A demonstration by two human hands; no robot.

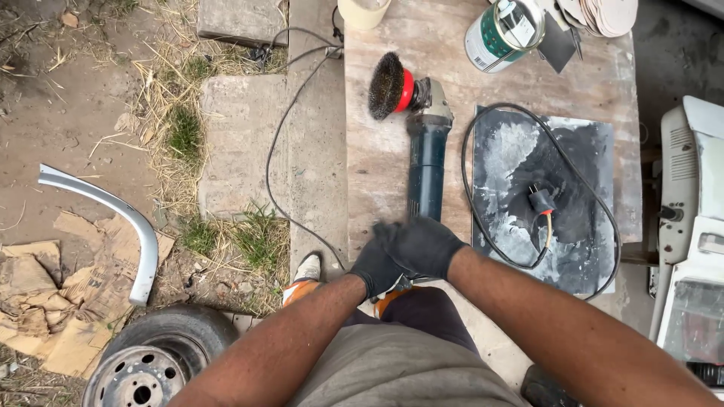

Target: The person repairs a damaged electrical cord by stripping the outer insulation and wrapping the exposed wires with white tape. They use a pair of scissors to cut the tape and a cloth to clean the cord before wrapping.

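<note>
The grinder (427, 162) lies flat on the wooden table (377, 173). Its round wire brush (386, 85) is at the far end and points to the left. The brush looks sharp and clear, so I think it is not spinning.

Both hands wear black gloves. The left hand (377, 265) and the right hand (422, 245) are pressed together at the near end of the grinder, right on top of its tail. The right one lies partly over the left one. They are blurry, so I cannot tell if either hand grips the grinder or only the other glove.

Just to the right of the grinder lies a dark sheet (588, 151). It has pale, rubbed patches and darker patches too, so it looks only partly cleaned. The black cord (483, 120) makes a big loop on this sheet. The plug (540, 200) lies loose in the middle of the loop, not in any socket. So the grinder has no power right now, I think.

Beyond the grinder, to the right, are a green and white can (498, 34) and a pile of round discs (607, 15). Beyond its brush stands a pale cup (363, 11).

Far left of the grinder, on the ground, lie a curved grey strip (113, 211) and an old wheel (154, 358). A thin cable (275, 151) runs over the stone slabs there
</note>
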